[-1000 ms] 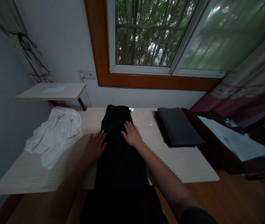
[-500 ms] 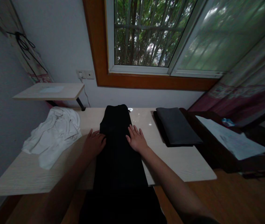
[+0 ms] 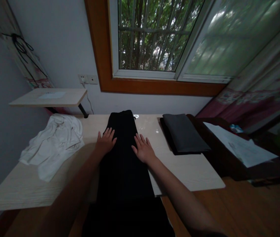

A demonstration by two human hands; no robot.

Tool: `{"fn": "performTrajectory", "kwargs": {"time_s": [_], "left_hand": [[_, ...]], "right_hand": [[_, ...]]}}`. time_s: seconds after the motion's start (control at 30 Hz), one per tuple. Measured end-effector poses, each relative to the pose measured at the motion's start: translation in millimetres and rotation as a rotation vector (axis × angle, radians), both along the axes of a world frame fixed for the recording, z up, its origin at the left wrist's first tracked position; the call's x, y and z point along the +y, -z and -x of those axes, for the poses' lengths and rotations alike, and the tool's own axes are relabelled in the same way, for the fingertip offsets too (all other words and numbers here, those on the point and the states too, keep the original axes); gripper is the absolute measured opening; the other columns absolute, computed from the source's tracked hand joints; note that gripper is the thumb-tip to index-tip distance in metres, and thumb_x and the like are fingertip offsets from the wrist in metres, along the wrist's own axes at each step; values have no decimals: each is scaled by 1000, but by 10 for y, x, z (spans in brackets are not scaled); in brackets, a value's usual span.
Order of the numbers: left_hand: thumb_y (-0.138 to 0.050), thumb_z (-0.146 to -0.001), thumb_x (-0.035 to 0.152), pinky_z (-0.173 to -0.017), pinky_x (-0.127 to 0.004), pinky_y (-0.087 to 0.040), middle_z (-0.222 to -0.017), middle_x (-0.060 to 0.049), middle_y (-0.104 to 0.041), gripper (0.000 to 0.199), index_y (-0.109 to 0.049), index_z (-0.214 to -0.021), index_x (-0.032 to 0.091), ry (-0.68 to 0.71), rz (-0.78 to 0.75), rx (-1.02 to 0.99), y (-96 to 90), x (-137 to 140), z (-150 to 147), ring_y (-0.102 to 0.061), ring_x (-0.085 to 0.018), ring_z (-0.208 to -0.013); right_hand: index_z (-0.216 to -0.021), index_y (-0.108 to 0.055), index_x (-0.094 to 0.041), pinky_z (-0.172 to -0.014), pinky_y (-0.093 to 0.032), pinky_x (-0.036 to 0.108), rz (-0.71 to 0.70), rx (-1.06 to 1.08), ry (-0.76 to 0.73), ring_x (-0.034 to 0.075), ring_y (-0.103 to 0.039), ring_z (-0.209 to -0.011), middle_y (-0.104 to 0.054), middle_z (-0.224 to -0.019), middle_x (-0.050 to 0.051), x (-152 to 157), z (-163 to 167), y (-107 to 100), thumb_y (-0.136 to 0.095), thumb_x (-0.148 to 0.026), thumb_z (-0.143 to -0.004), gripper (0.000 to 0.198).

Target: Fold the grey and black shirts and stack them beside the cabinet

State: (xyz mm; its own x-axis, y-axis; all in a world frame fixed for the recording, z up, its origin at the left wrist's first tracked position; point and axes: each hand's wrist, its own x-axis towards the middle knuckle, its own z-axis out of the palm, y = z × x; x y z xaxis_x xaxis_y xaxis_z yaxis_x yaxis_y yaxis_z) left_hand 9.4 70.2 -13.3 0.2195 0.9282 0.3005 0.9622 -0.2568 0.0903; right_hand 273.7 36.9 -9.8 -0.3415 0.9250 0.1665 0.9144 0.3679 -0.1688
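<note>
On the pale wood surface (image 3: 189,174), below a window (image 3: 157,39), a long black garment (image 3: 124,168) lay lengthwise down the middle, its far end close to the wall and its near part reaching the front edge. Down there it met the person's dark clothing; could not tell where one ended and the other began.

Both hands were flattened, palms down, fingers extended and slightly parted. Left hand (image 3: 106,141) lay across the garment's left edge, fingertips on the black cloth. Right hand (image 3: 144,148) was at the right edge, a little nearer the person, fingers pointing away.

To the left, a rumpled white cloth (image 3: 56,141) lay in a loose heap, partly below a small raised shelf (image 3: 29,98) bearing a white paper (image 3: 52,95). To the right, well apart from the garment, sat a folded grey cloth (image 3: 185,133) atop a black piece (image 3: 167,140).
</note>
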Motion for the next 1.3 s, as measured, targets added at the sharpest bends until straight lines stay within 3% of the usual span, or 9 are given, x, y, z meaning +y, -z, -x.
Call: {"fn": "performTrajectory", "kwargs": {"time_s": [0.17,0.37,0.57,0.77,1.07,1.3], "left_hand": [[-29,-104,48,-122,-65,-18,-166,-11,-31,60,-36,-157,23,-24,32,19,8,-49,212,-22,-31,-156],[-27,-104,50,-123,-62,-18,-168,-9,-26,63,-33,-159,20,-54,63,83,1,-112,189,-16,-30,-157],[-29,-104,48,-123,-62,-18,-167,-9,-28,62,-34,-159,20,-54,71,80,-48,-137,151,-16,-30,-157],[-32,-104,47,-124,-62,-17,-167,-9,-27,61,-36,-158,19,-52,61,73,-16,-116,172,-19,-29,-157],[-32,-104,50,-123,-65,-13,-167,-9,-27,61,-33,-159,24,-41,99,39,-37,-58,210,-19,-30,-157],[-26,-104,51,-122,-67,-11,-168,-8,-24,63,-30,-160,22,-35,102,77,9,-7,236,-15,-30,-157]], "right_hand": [[-159,-35,-15,-126,-15,55,18,-26,6,31,-19,-156,-23,-168,9,-28,-17,7,-33,-53,-105,66],[-157,-39,-13,-124,-18,58,40,-42,36,34,-18,-156,-26,-167,11,-32,58,-70,-35,-53,-104,66],[-156,-39,-7,-127,-19,46,-83,56,-74,26,-25,-155,-28,-166,14,170,464,-150,-34,-41,-106,61],[-157,-38,-10,-127,-18,46,-10,70,-158,25,-23,-156,-26,-167,13,448,800,-54,-34,-52,-105,67],[-161,-29,-13,-127,-13,47,100,3,6,24,-14,-158,-17,-170,9,780,262,16,-26,-61,-104,75],[-161,-30,-18,-127,-13,48,46,-30,73,24,-20,-156,-24,-168,5,738,-125,50,-25,-49,-106,63]]}}
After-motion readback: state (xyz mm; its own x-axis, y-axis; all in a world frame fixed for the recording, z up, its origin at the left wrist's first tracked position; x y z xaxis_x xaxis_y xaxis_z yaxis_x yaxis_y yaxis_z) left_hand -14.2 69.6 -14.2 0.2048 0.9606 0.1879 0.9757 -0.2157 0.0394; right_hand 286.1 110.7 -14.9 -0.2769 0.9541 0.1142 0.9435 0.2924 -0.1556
